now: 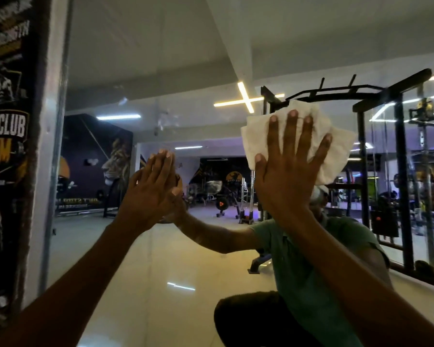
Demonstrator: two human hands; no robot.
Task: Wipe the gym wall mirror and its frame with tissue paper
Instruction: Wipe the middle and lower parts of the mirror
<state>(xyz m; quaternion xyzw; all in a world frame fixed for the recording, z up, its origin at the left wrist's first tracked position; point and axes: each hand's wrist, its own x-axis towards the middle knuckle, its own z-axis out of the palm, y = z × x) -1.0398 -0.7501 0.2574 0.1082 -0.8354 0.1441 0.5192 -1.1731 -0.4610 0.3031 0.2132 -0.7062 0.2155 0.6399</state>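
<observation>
Two hands: on the mirror [161, 71].
Left hand [150, 189]: your fingers together, flat.
Right hand [288, 176]: fingers spread, pressing tissue paper [258, 141].
Frame [53, 146]: left, beside gym poster [5, 136].

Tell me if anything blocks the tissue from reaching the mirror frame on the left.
Only the left hand, flat on the mirror, lies between the tissue under the right hand and the frame. Otherwise nothing visible blocks it.

Both arms raised, left hand [152, 189] and right hand [290, 169] flat, fingers extended.
</observation>
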